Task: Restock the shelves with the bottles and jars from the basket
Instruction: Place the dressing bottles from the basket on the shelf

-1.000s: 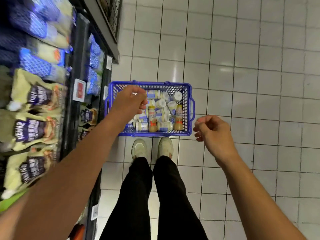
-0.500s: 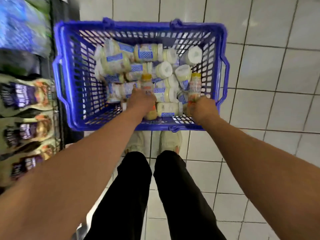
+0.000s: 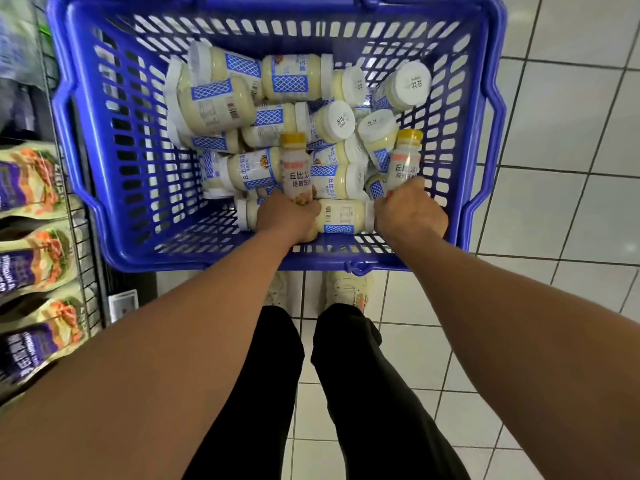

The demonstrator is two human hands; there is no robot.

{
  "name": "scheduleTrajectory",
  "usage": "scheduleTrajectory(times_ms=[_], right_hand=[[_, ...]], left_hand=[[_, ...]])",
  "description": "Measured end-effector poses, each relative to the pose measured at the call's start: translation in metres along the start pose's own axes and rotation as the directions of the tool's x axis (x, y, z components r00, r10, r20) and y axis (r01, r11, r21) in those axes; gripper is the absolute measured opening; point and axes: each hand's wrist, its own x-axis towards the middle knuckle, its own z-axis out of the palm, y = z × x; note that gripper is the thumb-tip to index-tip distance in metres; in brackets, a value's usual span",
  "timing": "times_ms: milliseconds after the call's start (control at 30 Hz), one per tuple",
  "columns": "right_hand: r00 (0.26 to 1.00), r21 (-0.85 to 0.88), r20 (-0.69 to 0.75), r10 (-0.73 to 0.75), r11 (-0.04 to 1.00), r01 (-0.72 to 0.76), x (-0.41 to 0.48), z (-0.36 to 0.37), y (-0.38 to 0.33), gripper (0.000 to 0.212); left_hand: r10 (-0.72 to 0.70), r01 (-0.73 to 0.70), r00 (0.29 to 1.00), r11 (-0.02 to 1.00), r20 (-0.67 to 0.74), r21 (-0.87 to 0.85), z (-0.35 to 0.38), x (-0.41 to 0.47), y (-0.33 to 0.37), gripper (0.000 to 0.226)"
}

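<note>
Both hands are down inside the blue basket (image 3: 86, 140), which sits on the white floor tiles (image 3: 561, 209) just ahead of the person's shoes (image 3: 349, 289). The left hand (image 3: 287, 218) curls round the lower body of a yellow-capped bottle (image 3: 294, 164) near the middle of the basket's front row. The bottle stands roughly upright, and its cap and label rise clear above the knuckles. The right hand (image 3: 412, 214) grips a second yellow-capped bottle (image 3: 406, 161) close to the basket's right wall, again low on the body with the top half showing. A jar lying on its side (image 3: 346, 216) rests between the two hands, barcode upward, touching or nearly touching both.

Behind the bottles, the rest of the load is a heap of pale cream jars (image 3: 218, 98) with white lids and blue lattice-pattern labels, most tipped over, piled towards the back and right of the basket.

The left bottle's label reads 丘比 in large characters, with 焙煎芝 beneath before the hand cuts it off. The right bottle shows 丘比沙 on a label topped with an orange band. Two white lids facing up also carry 丘比. One jar's label reads 丘比沙拉酱 along its side.

To the left, shelf racks hold stand-up pouches (image 3: 31, 251) with purple labels and pictures of food. Their lettering looks like "mayonnaise", though it is too blurred to be sure. A small price tag (image 3: 123, 306) sits on the shelf edge.
</note>
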Motion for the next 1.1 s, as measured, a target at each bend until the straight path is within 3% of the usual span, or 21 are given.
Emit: scheduleTrajectory(times_ms=[133,200,300,367,600,700,900,1100], right_hand=[[0.994,0.045,-0.003,-0.112,0.993,0.112,-0.010,-0.004,0.005,0.050],[0.984,0.220,0.060,-0.170,0.963,0.153,-0.016,-0.009,0.008,0.049],[0.966,0.576,0.164,-0.201,0.814,0.072,-0.028,-0.020,0.009,0.042],[0.955,0.662,0.204,-0.217,0.749,0.029,-0.039,-0.029,0.009,0.041],[0.902,0.832,0.251,-0.350,0.555,-0.016,-0.103,-0.081,0.009,0.014],[0.898,0.893,0.238,-0.369,0.447,-0.053,-0.143,-0.114,0.009,0.028],[0.892,0.915,0.155,-0.425,0.402,0.032,-0.233,-0.188,0.007,0.052],[0.835,0.949,0.027,-0.549,0.277,0.151,-0.318,-0.274,-0.008,0.045]], left_hand=[[0.058,-0.048,0.996,0.989,0.067,-0.143,-0.009,-0.011,0.000,0.028],[0.082,-0.068,0.994,0.984,0.078,-0.167,-0.013,-0.018,0.003,0.026],[0.107,-0.089,0.991,0.972,0.075,-0.217,-0.022,-0.032,0.007,0.034],[0.113,-0.090,0.990,0.964,0.080,-0.251,-0.030,-0.043,0.009,0.040],[0.235,-0.187,0.965,0.926,0.114,-0.328,-0.075,-0.103,0.016,0.029],[0.252,-0.143,0.953,0.862,0.166,-0.487,-0.103,-0.142,0.027,0.029],[0.321,-0.140,0.931,0.754,0.173,-0.642,-0.169,-0.237,0.055,0.005],[0.391,-0.232,0.917,0.677,0.075,-0.698,-0.239,-0.334,0.080,0.027]])
